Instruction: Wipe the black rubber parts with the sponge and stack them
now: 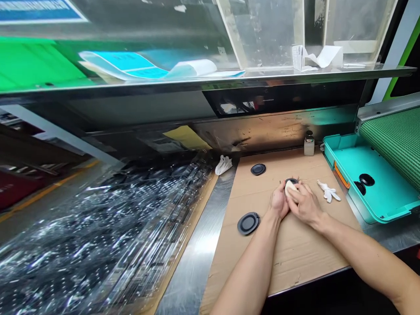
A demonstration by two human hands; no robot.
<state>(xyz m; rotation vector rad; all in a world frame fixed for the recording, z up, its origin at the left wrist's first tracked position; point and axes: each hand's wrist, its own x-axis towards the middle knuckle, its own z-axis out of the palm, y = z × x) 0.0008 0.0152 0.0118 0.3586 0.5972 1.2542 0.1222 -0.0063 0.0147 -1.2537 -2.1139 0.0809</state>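
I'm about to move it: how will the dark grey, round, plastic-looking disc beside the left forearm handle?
The disc is probably stiff: it keeps a clean, rounded outline. Pushed, it should slide rather than tip, lying low and flat on the brown cardboard sheet. Lifting may be fiddly, since little edge stands above the sheet.

No readable lettering anywhere

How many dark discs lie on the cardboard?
2: a far disc toward the back, a near disc beside the left forearm. Another disc is held; arms may hide others.
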